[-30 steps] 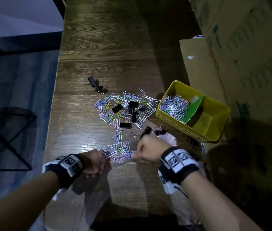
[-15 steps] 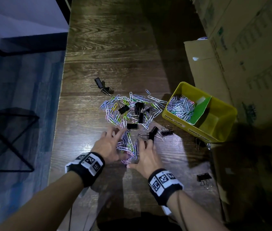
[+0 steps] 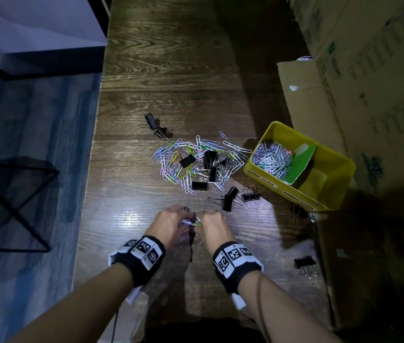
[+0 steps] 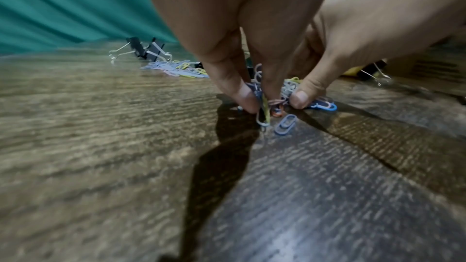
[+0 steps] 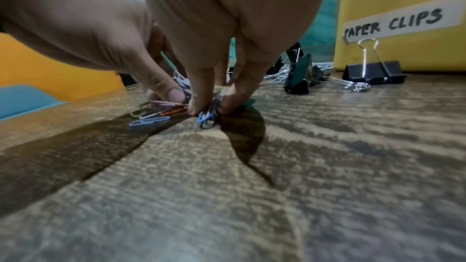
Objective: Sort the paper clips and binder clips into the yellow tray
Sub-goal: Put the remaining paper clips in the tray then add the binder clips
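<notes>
My left hand (image 3: 168,224) and right hand (image 3: 212,225) meet on the wooden table, and together they pinch a small bunch of coloured paper clips (image 3: 192,221). In the left wrist view the left hand (image 4: 259,99) squeezes the bunch (image 4: 277,103) against the table. The right hand (image 5: 214,109) pinches its share of the clips (image 5: 206,117). Farther out lies the main pile of paper clips (image 3: 196,159) mixed with black binder clips (image 3: 230,198). The yellow tray (image 3: 260,176) stands at the right. Its left compartment holds paper clips (image 3: 271,157) behind a green divider (image 3: 300,164).
Loose binder clips lie at the far left of the pile (image 3: 155,125), by the tray's corner (image 3: 298,212) and near my right forearm (image 3: 305,263). Cardboard boxes (image 3: 369,70) wall the right side. The table's left edge (image 3: 89,169) drops to a floor with a black-framed stool (image 3: 17,201).
Half a second ago both hands lay spread around the near cluster of paper clips. They have since drawn together and towards me, with the clips gathered into a pinched bunch.
</notes>
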`<move>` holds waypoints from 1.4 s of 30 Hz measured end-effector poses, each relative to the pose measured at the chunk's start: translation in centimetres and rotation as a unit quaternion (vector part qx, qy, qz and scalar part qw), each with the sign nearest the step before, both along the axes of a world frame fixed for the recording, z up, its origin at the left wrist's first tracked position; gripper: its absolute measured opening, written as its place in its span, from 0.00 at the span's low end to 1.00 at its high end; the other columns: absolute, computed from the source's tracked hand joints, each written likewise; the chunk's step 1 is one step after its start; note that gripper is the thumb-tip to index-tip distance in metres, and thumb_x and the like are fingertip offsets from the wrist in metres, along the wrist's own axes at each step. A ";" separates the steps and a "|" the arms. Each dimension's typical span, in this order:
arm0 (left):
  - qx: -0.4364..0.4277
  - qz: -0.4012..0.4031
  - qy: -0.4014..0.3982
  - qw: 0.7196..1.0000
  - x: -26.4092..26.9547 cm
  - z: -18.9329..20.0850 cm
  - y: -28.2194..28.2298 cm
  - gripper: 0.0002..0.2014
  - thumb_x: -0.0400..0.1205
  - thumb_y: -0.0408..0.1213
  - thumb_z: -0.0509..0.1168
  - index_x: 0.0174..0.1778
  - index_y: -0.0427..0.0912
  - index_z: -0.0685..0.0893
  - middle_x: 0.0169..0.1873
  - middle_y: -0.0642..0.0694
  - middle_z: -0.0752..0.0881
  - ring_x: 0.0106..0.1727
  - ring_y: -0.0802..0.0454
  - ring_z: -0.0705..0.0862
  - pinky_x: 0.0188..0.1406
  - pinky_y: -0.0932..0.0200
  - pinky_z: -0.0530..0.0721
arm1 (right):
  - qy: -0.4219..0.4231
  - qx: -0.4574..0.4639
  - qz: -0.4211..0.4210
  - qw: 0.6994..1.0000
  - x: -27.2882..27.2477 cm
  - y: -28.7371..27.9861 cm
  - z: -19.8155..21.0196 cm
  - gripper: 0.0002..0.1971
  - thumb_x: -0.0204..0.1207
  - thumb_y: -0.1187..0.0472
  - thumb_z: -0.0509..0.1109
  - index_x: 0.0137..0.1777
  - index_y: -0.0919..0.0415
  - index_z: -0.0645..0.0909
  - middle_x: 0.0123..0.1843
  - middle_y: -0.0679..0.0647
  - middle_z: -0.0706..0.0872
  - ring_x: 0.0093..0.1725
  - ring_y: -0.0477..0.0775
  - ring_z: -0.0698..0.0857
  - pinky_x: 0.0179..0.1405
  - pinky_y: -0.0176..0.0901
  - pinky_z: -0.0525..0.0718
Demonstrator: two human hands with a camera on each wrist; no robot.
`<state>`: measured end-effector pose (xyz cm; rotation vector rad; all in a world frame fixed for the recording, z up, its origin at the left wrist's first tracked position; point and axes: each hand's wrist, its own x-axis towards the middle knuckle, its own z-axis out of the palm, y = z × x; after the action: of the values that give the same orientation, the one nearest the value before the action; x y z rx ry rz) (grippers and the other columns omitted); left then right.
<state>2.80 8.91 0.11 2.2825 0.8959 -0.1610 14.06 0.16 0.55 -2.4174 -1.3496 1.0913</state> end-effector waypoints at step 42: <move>-0.024 -0.144 -0.066 0.987 25.1 7.3 2.3 0.09 0.75 0.32 0.68 0.49 0.40 0.87 0.41 0.44 0.87 0.41 0.54 0.80 0.44 0.66 0.75 | 0.101 0.407 -0.397 0.817 18.4 -3.3 10.4 0.17 0.66 0.68 0.79 0.55 0.58 0.85 0.50 0.55 0.89 0.49 0.48 0.88 0.55 0.41 0.85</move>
<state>27.85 11.25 7.43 2.3363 0.4882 -0.1544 32.42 -3.14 10.98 -1.7940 -0.4385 0.3817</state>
